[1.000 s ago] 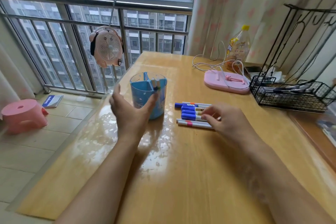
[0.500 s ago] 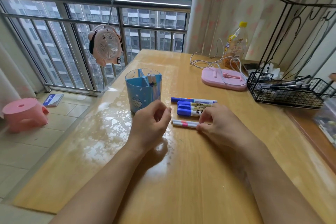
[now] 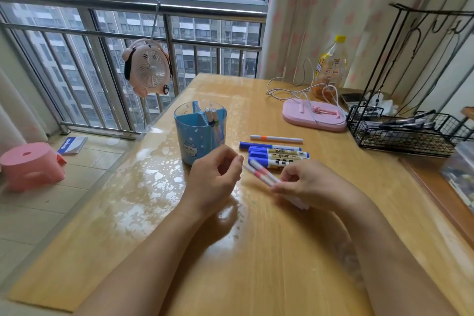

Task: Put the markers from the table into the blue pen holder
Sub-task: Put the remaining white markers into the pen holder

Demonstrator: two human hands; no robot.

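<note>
Two markers (image 3: pixel 212 117) are seen standing in one compartment of the blue pen holder (image 3: pixel 198 141). The left hand (image 3: pixel 214 179) is loosely curled, empty. A pink-banded marker (image 3: pixel 261 174) is pinched by the right hand (image 3: pixel 307 183). Blue-capped markers (image 3: pixel 278 155) lie behind on the table (image 3: pixel 230 251).

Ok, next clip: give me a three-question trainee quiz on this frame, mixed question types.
1. True or false: the blue pen holder already has markers standing in one of its compartments.
2. Which hand holds the white marker with the pink band? A) left hand B) right hand C) neither
3. Fill in: the white marker with the orange band lies on the table, on the ____ side of the blue-capped markers, away from the person.

Key
1. True: two marker ends show above the rim.
2. B: the right hand's fingers pinch it, tilted off the table; the left hand is loosely curled and holds nothing.
3. far
</note>
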